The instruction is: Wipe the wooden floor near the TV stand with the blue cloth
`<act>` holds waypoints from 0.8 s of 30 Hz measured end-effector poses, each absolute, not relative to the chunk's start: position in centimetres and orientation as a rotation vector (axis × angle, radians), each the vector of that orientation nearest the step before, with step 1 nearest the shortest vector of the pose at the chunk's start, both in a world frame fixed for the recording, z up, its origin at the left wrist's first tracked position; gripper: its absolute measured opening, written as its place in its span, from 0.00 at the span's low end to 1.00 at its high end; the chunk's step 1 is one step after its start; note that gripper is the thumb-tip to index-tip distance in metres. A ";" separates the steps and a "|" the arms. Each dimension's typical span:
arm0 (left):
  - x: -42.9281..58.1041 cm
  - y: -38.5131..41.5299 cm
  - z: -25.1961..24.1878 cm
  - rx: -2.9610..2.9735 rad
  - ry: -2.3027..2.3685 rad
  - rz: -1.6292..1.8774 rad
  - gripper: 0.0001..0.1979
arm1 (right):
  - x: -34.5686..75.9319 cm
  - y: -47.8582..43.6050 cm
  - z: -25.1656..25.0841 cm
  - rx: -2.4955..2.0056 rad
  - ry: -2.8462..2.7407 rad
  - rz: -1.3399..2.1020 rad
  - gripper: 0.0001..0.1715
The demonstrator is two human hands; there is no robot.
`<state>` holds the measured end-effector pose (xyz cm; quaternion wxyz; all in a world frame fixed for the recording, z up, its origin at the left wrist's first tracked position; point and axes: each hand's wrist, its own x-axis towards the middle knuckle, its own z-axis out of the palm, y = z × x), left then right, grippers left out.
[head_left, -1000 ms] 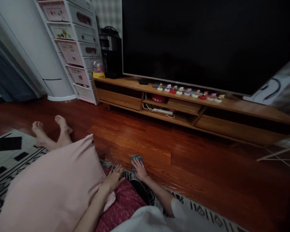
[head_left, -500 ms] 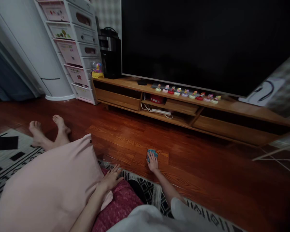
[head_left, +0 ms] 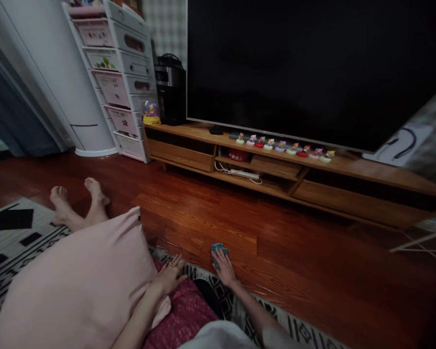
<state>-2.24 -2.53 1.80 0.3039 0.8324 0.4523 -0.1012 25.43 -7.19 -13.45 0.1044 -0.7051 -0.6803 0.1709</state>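
On the wooden floor, just past the edge of the rug, lies a small blue cloth [head_left: 217,246], apparently folded. My right hand [head_left: 224,269] presses down on it with the fingers stretched over its top, covering much of it. My left hand [head_left: 170,275] rests palm down, fingers apart and holding nothing, on the dark red fabric [head_left: 189,300] over my lap. Beside that hand a large pale pink pillow [head_left: 83,281] covers my legs; two bare feet [head_left: 96,193] show beyond it.
A low wooden TV stand [head_left: 181,157] runs across the far side, bearing a large dark television [head_left: 294,68] and a row of small figurines [head_left: 281,145]. White and pink drawers [head_left: 116,87] stand at the left. A patterned rug [head_left: 12,220] lies under me.
My right hand has slid the blue cloth toward me and slightly left across the floor. My left hand stays on my lap. The view has tilted up a little.
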 end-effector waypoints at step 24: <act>-2.0 -2.8 2.6 2.193 1.199 -0.287 0.30 | 27.3 -5.6 -13.0 -2.087 -2.035 0.546 0.31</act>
